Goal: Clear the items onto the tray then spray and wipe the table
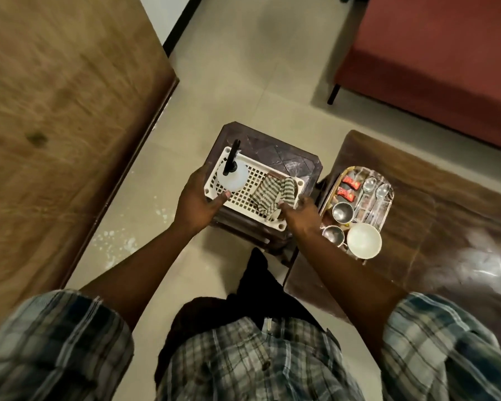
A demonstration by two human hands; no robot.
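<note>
A white perforated basket (249, 186) rests on a dark brown stool (284, 157). A white spray bottle (232, 176) with a black nozzle stands in its left end, and a striped cloth (272, 195) lies crumpled in its right end. My left hand (198, 201) grips the basket's left edge beside the bottle. My right hand (301, 212) holds the near right corner, thumb against the cloth. To the right, a metal tray (389, 204) on a dark wooden table (446, 212) carries two red wrappers (352, 182), two spoons (369, 185), two steel cups (342, 212) and a white bowl (363, 240).
A large light-brown wooden table (55, 111) fills the left side. A red sofa (446, 53) with a black leg stands at the back right. Pale tiled floor (243, 68) runs between them. White specks mark the floor near the large table's edge.
</note>
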